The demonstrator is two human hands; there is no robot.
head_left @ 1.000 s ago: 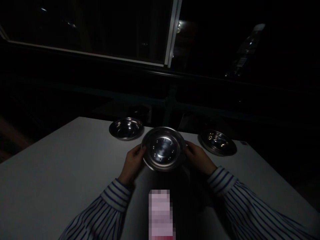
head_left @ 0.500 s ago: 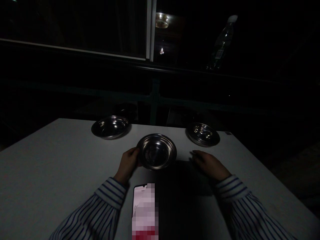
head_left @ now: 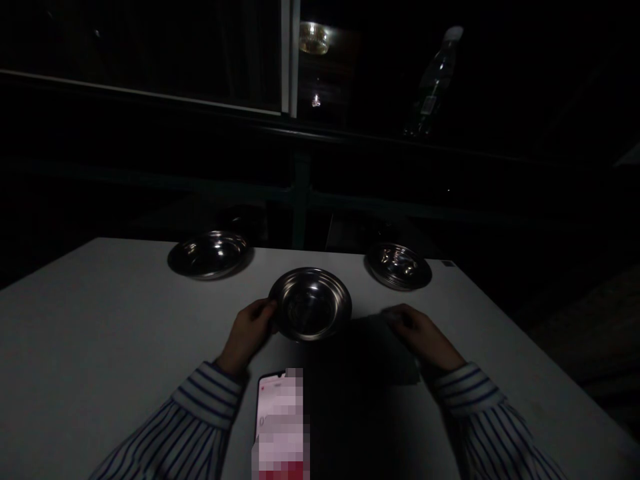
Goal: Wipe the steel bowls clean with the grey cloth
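Maybe to steady it, the left hand (head_left: 245,335) pinches the middle bowl (head_left: 311,308), twelve o'clock of the phone (head_left: 273,403), by its nine o'clock edge, while the right hand's (head_left: 424,338) grip, near three, is too dark to tell.

Left sleeve (head_left: 173,437): long; cut from pale, near-white fabric; marked lengthwise with narrow dark blue stripes.
Left cuff (head_left: 206,395): formed as a broad, close-fitting band; the same stripes are turned crosswise, parallel to the cuff edge.
Cuff seam (head_left: 200,414): the fuller sleeve fabric is gathered into the band, and loose folds are formed behind it.
Right sleeve (head_left: 503,440): matched to the left in fabric, colour and stripe direction.
Right cuff (head_left: 469,388): banded crosswise in dark blue, as on the left.
Left hand (head_left: 245,335): left bare.
Right hand (head_left: 426,338): left bare; fine detail is obscured by shadow.
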